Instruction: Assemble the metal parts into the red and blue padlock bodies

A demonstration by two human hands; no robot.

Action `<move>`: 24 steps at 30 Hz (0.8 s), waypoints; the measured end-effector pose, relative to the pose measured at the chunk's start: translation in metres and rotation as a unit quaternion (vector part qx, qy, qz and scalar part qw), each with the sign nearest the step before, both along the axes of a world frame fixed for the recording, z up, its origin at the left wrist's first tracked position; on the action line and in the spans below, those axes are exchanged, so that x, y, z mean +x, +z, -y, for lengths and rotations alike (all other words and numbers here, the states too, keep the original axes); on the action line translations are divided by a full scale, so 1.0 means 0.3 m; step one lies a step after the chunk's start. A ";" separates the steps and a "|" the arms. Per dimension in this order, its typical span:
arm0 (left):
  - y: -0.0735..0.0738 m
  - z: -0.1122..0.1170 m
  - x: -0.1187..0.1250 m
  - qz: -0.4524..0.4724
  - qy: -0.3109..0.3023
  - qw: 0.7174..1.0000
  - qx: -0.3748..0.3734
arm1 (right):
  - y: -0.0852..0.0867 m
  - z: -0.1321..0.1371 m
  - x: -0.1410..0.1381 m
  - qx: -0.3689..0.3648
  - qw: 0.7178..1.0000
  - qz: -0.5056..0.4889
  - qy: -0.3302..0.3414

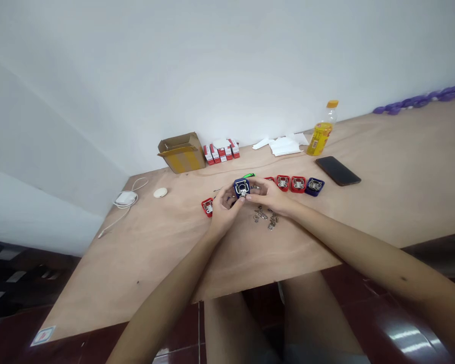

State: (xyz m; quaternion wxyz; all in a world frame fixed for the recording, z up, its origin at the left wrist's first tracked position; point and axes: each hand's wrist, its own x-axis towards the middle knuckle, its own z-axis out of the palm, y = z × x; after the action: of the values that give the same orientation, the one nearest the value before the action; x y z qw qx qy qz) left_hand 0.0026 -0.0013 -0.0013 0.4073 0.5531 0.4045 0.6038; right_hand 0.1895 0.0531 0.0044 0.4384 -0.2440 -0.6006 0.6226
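Observation:
Both hands hold a small dark-blue square plastic case (pixel 242 185) with metal fittings inside, raised above the table. My left hand (pixel 227 205) closes on its left side and lower edge. My right hand (pixel 267 194) closes on its right side. Beside my left hand lies a red case (pixel 207 207) with similar metal fittings, partly covered by the fingers. To the right of my right hand stand red cases (pixel 282 183) and a second blue case (pixel 314 186) in a row. Loose small metal parts (pixel 271 221) are scattered below my right hand. A green item (pixel 248 175) shows partly behind the held case.
An open cardboard box (pixel 184 156) and several red-and-white small boxes (pixel 222 153) stand by the wall. Behind are white papers (pixel 285 145), a bottle (pixel 321 132) and a phone (pixel 337 170). A charger with cable (pixel 125 197) and a round white disc (pixel 160 192) lie left.

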 end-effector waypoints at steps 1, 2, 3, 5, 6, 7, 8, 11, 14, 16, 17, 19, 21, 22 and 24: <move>0.000 0.001 0.002 0.007 0.002 1.000 -0.001 | 0.004 0.001 0.002 0.007 1.000 0.007 0.002; 0.000 0.001 0.003 0.013 0.005 1.000 -0.002 | 0.006 0.001 0.004 0.014 1.000 0.012 0.005; -0.001 0.001 0.004 0.019 0.008 1.000 -0.002 | 0.008 0.001 0.006 0.020 1.000 0.016 0.008; -0.003 0.000 0.005 0.029 0.013 0.999 0.001 | 0.008 0.000 0.008 0.028 0.999 0.022 0.012; -0.004 0.000 0.006 0.033 0.014 0.999 0.001 | 0.006 -0.002 0.009 0.032 0.999 0.023 0.014; -0.005 -0.001 0.006 0.035 0.015 0.999 0.001 | 0.003 -0.003 0.008 0.036 0.999 0.022 0.015; -0.006 -0.001 0.006 0.036 0.015 0.999 0.001 | -0.001 -0.005 0.008 0.041 0.999 0.019 0.016; -0.013 -0.003 0.006 0.035 0.015 0.999 -0.003 | -0.012 -0.010 0.004 0.047 0.999 0.005 0.021; -0.022 -0.007 0.007 0.030 0.014 0.999 0.000 | -0.020 -0.014 0.003 0.044 0.999 0.008 0.025; -0.027 -0.010 0.009 0.026 0.013 1.000 0.004 | -0.022 -0.014 0.003 0.047 0.998 0.022 0.023; -0.030 -0.011 0.010 0.022 0.014 1.000 0.004 | -0.022 -0.013 0.003 0.050 0.998 0.029 0.019; -0.032 -0.012 0.011 0.016 0.017 1.000 0.005 | -0.021 -0.010 0.003 0.055 0.998 0.040 0.009; -0.033 -0.011 0.011 0.013 0.018 1.000 0.007 | -0.020 -0.006 0.003 0.059 0.997 0.045 0.001; -0.032 -0.010 0.012 0.012 0.018 1.000 0.009 | -0.019 -0.005 0.002 0.060 0.997 0.046 -0.003; -0.031 -0.007 0.012 0.007 0.018 1.000 0.014 | -0.017 -0.002 0.002 0.062 0.997 0.047 -0.010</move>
State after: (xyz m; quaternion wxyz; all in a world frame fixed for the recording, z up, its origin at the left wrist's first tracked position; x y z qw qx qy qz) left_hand 0.0061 0.0008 -0.0105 0.3915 0.5466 0.4034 0.6206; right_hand 0.1902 0.0535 -0.0007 0.4298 -0.2518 -0.6554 0.5678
